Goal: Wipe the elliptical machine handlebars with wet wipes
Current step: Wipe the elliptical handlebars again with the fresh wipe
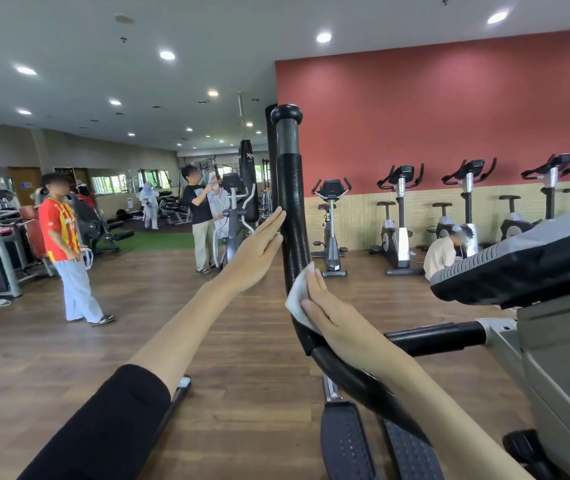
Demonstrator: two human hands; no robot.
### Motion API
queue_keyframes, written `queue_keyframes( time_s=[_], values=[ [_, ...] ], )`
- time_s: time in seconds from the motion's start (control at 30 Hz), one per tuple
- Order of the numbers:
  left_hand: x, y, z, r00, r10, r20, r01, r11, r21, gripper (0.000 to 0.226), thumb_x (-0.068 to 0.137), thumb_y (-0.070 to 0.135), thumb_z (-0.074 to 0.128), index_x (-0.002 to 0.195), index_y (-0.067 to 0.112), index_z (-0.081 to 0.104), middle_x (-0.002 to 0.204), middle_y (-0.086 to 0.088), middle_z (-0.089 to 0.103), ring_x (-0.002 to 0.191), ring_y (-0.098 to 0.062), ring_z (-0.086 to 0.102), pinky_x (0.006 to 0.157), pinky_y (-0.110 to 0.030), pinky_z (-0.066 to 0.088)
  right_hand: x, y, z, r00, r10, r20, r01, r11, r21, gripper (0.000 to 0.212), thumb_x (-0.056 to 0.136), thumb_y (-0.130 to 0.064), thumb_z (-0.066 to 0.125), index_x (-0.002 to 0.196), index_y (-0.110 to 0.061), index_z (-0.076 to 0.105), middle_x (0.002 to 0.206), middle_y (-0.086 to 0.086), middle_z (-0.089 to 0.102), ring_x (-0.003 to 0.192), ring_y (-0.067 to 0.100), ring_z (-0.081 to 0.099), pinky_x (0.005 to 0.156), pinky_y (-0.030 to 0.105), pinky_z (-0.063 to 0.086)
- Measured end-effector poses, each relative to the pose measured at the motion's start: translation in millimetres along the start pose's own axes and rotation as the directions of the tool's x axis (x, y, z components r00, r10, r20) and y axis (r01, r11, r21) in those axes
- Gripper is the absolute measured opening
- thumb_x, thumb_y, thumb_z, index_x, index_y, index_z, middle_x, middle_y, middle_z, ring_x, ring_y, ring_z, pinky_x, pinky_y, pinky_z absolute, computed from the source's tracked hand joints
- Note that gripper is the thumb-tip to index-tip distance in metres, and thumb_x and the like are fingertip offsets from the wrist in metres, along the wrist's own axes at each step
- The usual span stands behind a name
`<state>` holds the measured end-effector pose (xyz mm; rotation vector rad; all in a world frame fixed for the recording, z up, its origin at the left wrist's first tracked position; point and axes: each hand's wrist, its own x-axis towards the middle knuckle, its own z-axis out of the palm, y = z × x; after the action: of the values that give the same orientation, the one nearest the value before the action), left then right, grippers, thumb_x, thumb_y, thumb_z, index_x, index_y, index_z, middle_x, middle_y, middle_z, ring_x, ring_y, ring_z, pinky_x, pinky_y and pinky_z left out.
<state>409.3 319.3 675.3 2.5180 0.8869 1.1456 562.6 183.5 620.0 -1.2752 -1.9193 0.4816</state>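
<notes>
Your left-hand fingers (pixel 275 221) are straight and held together, their tips touching the left side of the upright handlebar (pixel 292 209) about halfway down its black foam grip. Your left hand (pixel 257 252) holds nothing. Behind it the forearm is bare, and one black sleeve (pixel 103 427) covers the arm from the elbow back.

Your right-hand fingers (pixel 318 284) also lie straight and close together, flat over one white wet wipe (pixel 298 297), which they press against the lower part of the same grip. Your right hand (pixel 332 320) sits on the bar's right side, lower than the left. The wipe shows past the fingertips on the upper left and is wedged between palm and foam.

You have one upright handlebar in reach. It has one grey band and one rounded black cap (pixel 286 114) at the top. One shorter black bar (pixel 436 337) runs sideways from the machine's grey body, under the console (pixel 519 261). Two ribbed pedals (pixel 345 441) lie below your right forearm.

Along the red wall (pixel 432 109) stand four exercise bikes (pixel 399 216), with the edge of a fifth at the frame's right border. One person in a red-and-yellow shirt (pixel 61 233) stands on the wooden floor (pixel 242 323) at left, one in a black T-shirt (pixel 200 209) at another machine, and one crouches (pixel 441 258) by the bikes. Figures farther back are too small to count.
</notes>
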Motion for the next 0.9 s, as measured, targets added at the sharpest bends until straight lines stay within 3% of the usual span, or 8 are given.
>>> queue_keyframes(
  time_s=[0.07, 0.17, 0.3, 0.43, 0.53, 0.7, 0.8, 0.9],
  values=[
    [1, 0, 0, 1.0, 0.018, -0.017, -0.018, 1.0, 0.023, 0.048, 0.104, 0.019, 0.034, 0.151, 0.015, 0.023, 0.159, 0.006, 0.015, 0.137, 0.007, 0.01, 0.104, 0.004, 0.006, 21, -4, -3, 0.997, 0.035, -0.063, -0.033, 0.999, 0.033, 0.054, 0.103, -0.034, 0.023, 0.151, -0.025, 0.0, 0.158, 0.004, 0.011, 0.141, 0.018, 0.024, 0.107, 0.021, 0.019],
    [1, -1, 0, 1.0, 0.02, -0.018, -0.019, 0.999, 0.027, 0.048, 0.104, 0.02, 0.035, 0.151, 0.016, 0.024, 0.158, 0.007, 0.016, 0.137, 0.008, 0.011, 0.101, 0.006, 0.006, 34, -7, -5, 0.994, 0.044, -0.101, -0.04, 0.998, 0.041, 0.053, 0.104, -0.032, 0.023, 0.151, -0.022, 0.0, 0.159, 0.0, 0.003, 0.142, 0.014, 0.018, 0.099, 0.01, 0.013],
    [1, -1, 3, 1.0, -0.009, -0.018, 0.009, 1.0, 0.007, 0.049, 0.104, 0.02, 0.035, 0.151, 0.018, 0.021, 0.159, 0.009, 0.014, 0.135, 0.011, 0.009, 0.1, 0.007, 0.006, 4, -7, 0, 0.994, 0.084, -0.074, -0.078, 0.994, 0.075, 0.051, 0.103, -0.032, 0.023, 0.151, -0.029, 0.003, 0.145, 0.001, 0.04, 0.128, 0.013, 0.041, 0.095, 0.019, 0.027],
    [-1, 1, 5, 1.0, -0.023, -0.011, 0.023, 1.0, -0.018, 0.05, 0.104, 0.02, 0.034, 0.152, 0.019, 0.019, 0.158, 0.012, 0.012, 0.136, 0.012, 0.008, 0.1, 0.008, 0.005, -34, 4, 4, 0.998, 0.055, -0.022, -0.055, 0.998, -0.025, 0.049, 0.103, -0.031, 0.026, 0.15, -0.035, 0.011, 0.107, -0.003, 0.064, 0.096, 0.008, 0.057, 0.085, 0.022, 0.04],
    [-2, 3, 5, 0.999, -0.028, -0.021, 0.027, 0.999, -0.023, 0.049, 0.105, 0.018, 0.033, 0.152, 0.018, 0.019, 0.158, 0.012, 0.013, 0.135, 0.012, 0.008, 0.101, 0.007, 0.004, -34, 3, 1, 0.999, 0.032, -0.015, -0.033, 0.998, -0.049, 0.046, 0.103, -0.03, 0.027, 0.148, -0.032, 0.017, 0.101, -0.005, 0.065, 0.092, 0.002, 0.057, 0.083, 0.012, 0.039],
    [1, 1, 4, 0.999, -0.027, -0.039, 0.026, 0.999, -0.023, 0.047, 0.104, 0.012, 0.032, 0.151, 0.015, 0.023, 0.158, 0.009, 0.016, 0.137, 0.009, 0.01, 0.104, 0.004, 0.006, 8, -5, -7, 0.997, 0.021, -0.072, -0.022, 1.0, -0.014, 0.046, 0.103, -0.032, 0.025, 0.148, -0.025, 0.018, 0.109, 0.001, 0.062, 0.095, 0.011, 0.057, 0.08, 0.026, 0.04],
    [1, 0, 4, 0.999, -0.02, -0.046, 0.019, 0.999, -0.026, 0.047, 0.104, 0.009, 0.032, 0.15, 0.014, 0.025, 0.157, 0.007, 0.019, 0.137, 0.009, 0.012, 0.105, 0.003, 0.007, 46, 5, -12, 0.994, -0.064, -0.089, 0.067, 0.998, 0.022, 0.024, 0.102, -0.037, 0.024, 0.116, -0.032, 0.042, 0.083, -0.017, 0.043, 0.075, 0.005, 0.046, 0.081, 0.03, 0.038],
    [2, 0, 3, 0.998, -0.035, -0.059, 0.033, 0.999, -0.039, 0.047, 0.103, 0.006, 0.031, 0.15, 0.015, 0.028, 0.156, 0.009, 0.021, 0.132, 0.019, 0.012, 0.103, 0.005, 0.008, 91, 18, -21, 0.99, -0.077, -0.121, 0.076, 0.997, -0.014, 0.03, 0.1, -0.045, 0.021, 0.107, -0.033, 0.047, 0.082, -0.012, 0.044, 0.073, 0.006, 0.046, 0.08, 0.035, 0.042]
  ],
)
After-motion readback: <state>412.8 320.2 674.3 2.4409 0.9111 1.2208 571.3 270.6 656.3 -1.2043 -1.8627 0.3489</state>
